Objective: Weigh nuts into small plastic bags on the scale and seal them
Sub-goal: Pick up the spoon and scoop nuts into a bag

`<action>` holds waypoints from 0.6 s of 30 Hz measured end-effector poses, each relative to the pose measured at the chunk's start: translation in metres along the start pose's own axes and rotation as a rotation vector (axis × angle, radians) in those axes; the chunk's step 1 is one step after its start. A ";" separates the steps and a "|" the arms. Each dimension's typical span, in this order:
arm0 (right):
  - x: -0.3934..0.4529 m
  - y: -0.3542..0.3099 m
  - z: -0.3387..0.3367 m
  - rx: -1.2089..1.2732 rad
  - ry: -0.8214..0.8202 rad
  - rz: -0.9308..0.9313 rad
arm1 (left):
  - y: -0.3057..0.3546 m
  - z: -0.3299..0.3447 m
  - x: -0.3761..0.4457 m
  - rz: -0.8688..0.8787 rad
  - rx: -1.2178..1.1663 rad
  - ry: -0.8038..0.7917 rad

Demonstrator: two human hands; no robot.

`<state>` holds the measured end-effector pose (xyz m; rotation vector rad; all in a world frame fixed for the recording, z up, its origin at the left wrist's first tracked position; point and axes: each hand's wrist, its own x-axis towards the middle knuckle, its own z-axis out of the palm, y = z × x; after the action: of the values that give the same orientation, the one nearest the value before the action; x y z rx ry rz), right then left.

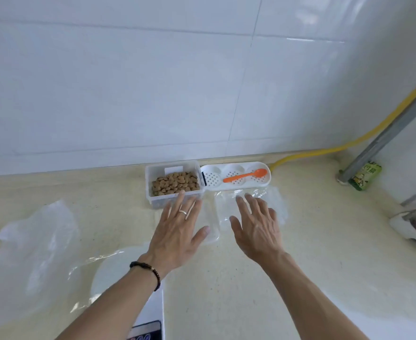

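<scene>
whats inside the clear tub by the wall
The clear tub holds a layer of brown nuts, with a white label on its back wall. The left hand covers its near front edge.

Clear tub (153, 177) of brown nuts (175, 184), open, frame centre. Small clear bags (251, 204) flat just right of it. White scale (118, 268) lower centre.

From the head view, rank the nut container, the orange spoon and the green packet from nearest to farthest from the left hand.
Measured from the left hand:
1. Nut container, just beyond its fingertips, at the wall.
2. Orange spoon, farther right, lying in the white perforated tray.
3. Green packet, far right, beside the metal pipe.
</scene>
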<state>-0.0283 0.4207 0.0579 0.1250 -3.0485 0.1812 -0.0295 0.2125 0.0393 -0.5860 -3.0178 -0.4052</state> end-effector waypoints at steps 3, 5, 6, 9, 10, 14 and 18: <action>0.045 0.038 0.006 -0.020 0.002 -0.026 | 0.018 0.013 0.053 -0.020 0.003 -0.018; 0.075 0.062 0.014 -0.035 0.009 -0.060 | 0.028 0.020 0.087 -0.034 0.005 -0.019; 0.091 0.072 0.019 -0.034 0.007 -0.080 | 0.032 0.024 0.104 -0.037 0.004 -0.033; 0.137 0.096 0.036 -0.028 -0.020 -0.144 | 0.041 0.040 0.152 -0.054 0.042 -0.099; 0.150 0.101 0.041 -0.032 -0.039 -0.176 | 0.042 0.046 0.166 -0.070 0.058 -0.121; 0.190 0.114 0.063 -0.076 -0.140 -0.305 | 0.044 0.068 0.205 -0.147 0.080 -0.188; 0.215 0.118 0.078 -0.105 -0.159 -0.328 | 0.040 0.082 0.222 -0.189 0.094 -0.204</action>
<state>-0.2581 0.5116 -0.0133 0.6541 -3.1243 -0.0124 -0.2194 0.3503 -0.0101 -0.3570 -3.2788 -0.2201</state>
